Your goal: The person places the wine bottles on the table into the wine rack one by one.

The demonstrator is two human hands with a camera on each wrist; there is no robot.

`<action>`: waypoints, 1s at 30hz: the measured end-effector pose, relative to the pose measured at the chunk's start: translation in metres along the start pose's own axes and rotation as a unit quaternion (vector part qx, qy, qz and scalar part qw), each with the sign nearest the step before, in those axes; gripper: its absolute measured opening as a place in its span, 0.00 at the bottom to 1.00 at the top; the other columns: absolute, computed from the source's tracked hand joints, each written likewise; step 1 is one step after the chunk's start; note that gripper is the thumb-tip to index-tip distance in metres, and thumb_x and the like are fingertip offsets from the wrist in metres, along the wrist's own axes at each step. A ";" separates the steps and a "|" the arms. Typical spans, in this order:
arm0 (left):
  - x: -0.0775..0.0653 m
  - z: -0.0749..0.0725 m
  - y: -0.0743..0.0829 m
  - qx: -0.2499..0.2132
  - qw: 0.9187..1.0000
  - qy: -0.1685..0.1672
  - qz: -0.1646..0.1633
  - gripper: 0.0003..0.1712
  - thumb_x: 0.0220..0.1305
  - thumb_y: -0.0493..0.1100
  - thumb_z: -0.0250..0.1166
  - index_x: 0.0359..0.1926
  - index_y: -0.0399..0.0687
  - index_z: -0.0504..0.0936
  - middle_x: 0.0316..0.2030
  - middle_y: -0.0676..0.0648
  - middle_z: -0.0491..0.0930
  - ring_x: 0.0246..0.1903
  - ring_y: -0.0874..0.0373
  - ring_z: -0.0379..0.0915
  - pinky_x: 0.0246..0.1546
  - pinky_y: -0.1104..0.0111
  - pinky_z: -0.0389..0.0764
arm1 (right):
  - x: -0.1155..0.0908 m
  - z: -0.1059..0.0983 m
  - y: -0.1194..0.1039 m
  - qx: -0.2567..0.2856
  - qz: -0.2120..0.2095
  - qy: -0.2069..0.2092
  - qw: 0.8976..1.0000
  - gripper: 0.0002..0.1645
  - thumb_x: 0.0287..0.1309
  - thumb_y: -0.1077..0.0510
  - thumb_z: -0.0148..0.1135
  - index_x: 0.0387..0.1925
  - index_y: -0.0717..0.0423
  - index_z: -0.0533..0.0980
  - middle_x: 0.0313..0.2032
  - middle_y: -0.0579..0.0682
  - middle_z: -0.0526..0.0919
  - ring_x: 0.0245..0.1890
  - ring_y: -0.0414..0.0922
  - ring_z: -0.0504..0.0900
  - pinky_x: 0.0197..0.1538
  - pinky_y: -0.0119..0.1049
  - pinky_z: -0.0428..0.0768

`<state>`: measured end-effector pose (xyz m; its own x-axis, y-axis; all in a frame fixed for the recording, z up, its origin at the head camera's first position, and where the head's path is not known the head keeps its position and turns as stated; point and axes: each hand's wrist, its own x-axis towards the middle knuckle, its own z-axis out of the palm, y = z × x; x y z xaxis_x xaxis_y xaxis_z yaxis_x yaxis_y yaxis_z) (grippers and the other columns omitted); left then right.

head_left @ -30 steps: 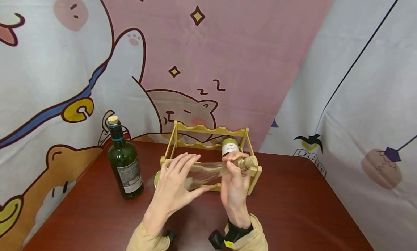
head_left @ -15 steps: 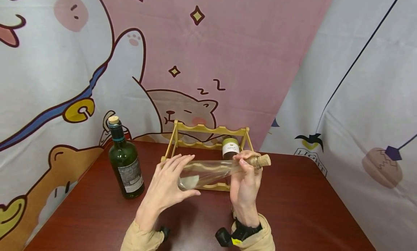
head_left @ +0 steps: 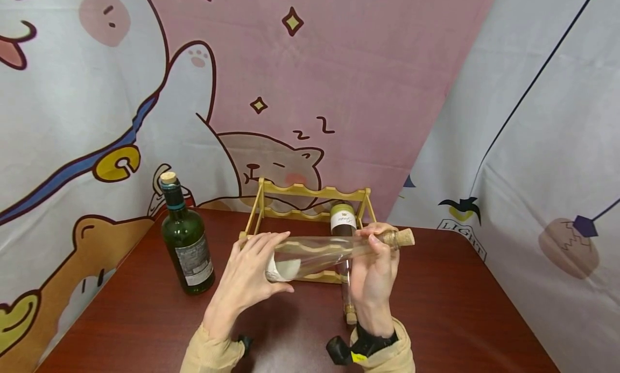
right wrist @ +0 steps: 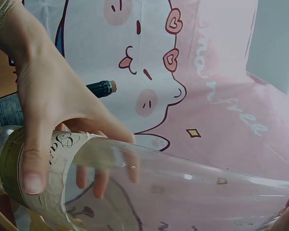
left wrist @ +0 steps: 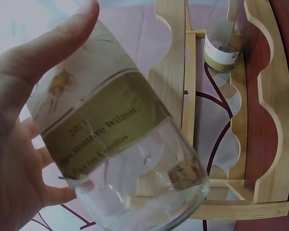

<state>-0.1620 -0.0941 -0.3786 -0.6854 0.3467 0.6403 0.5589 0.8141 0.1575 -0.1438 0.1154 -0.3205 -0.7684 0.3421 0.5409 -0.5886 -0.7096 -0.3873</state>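
A clear glass bottle point(head_left: 315, 252) is held sideways by both hands in front of a wooden wine rack point(head_left: 319, 276). My left hand point(head_left: 247, 271) grips its wide body near the base, thumb on one side and fingers on the other. Around the neck, just below the cork point(head_left: 406, 237), my right hand point(head_left: 375, 273) curls its fingers. The left wrist view shows a cream and olive label point(left wrist: 106, 125) on the glass. In the right wrist view, the left hand point(right wrist: 62, 96) spans the labelled part; only a bit of the right hand shows at the corner.
Another bottle point(head_left: 343, 219) lies in the rack's right end, its corked neck point(head_left: 351, 315) pointing toward me. A dark green corked bottle point(head_left: 189, 249) stands upright left of the rack. Cartoon-printed cloth point(head_left: 387, 93) hangs behind the reddish table point(head_left: 460, 308).
The clear bottle and my right hand have shifted to the right. My left hand has moved slightly left and stayed on the body. The racked bottle's neck has come into sight.
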 end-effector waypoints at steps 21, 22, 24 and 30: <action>0.001 0.016 -0.002 0.023 0.997 0.059 0.034 0.59 0.19 0.52 0.82 0.63 0.59 0.70 0.52 0.50 0.78 0.50 0.52 0.75 0.45 0.53 0.76 | 0.003 -0.005 -0.003 0.000 -0.003 0.018 1.000 0.18 0.60 0.75 0.36 0.32 0.58 0.72 0.30 0.49 0.76 0.34 0.43 0.74 0.46 0.31 0.74; 0.001 0.016 -0.003 0.022 0.997 0.062 0.036 0.59 0.19 0.52 0.82 0.63 0.59 0.70 0.52 0.50 0.78 0.50 0.52 0.75 0.45 0.53 0.76 | 0.004 -0.006 -0.003 0.001 0.000 0.018 1.000 0.18 0.60 0.74 0.35 0.32 0.58 0.72 0.30 0.49 0.76 0.34 0.43 0.74 0.46 0.31 0.74; 0.001 0.016 -0.003 0.017 0.997 0.066 0.040 0.59 0.19 0.52 0.82 0.63 0.59 0.70 0.51 0.50 0.78 0.49 0.51 0.74 0.46 0.52 0.77 | 0.004 -0.007 -0.003 0.005 0.003 0.018 1.000 0.19 0.60 0.74 0.35 0.31 0.58 0.72 0.30 0.49 0.77 0.34 0.43 0.75 0.46 0.31 0.74; 0.002 0.016 -0.003 0.007 0.997 0.066 0.046 0.58 0.20 0.52 0.82 0.63 0.58 0.70 0.51 0.50 0.78 0.49 0.51 0.74 0.46 0.50 0.77 | 0.006 -0.010 -0.002 0.006 0.001 0.005 1.000 0.20 0.61 0.74 0.33 0.32 0.58 0.72 0.31 0.50 0.77 0.35 0.43 0.75 0.46 0.32 0.74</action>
<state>-0.1722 -0.0886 -0.3897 -0.5636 0.3564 0.7452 0.6091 0.7887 0.0836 -0.1495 0.1250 -0.3234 -0.7723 0.3467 0.5324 -0.5838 -0.7178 -0.3794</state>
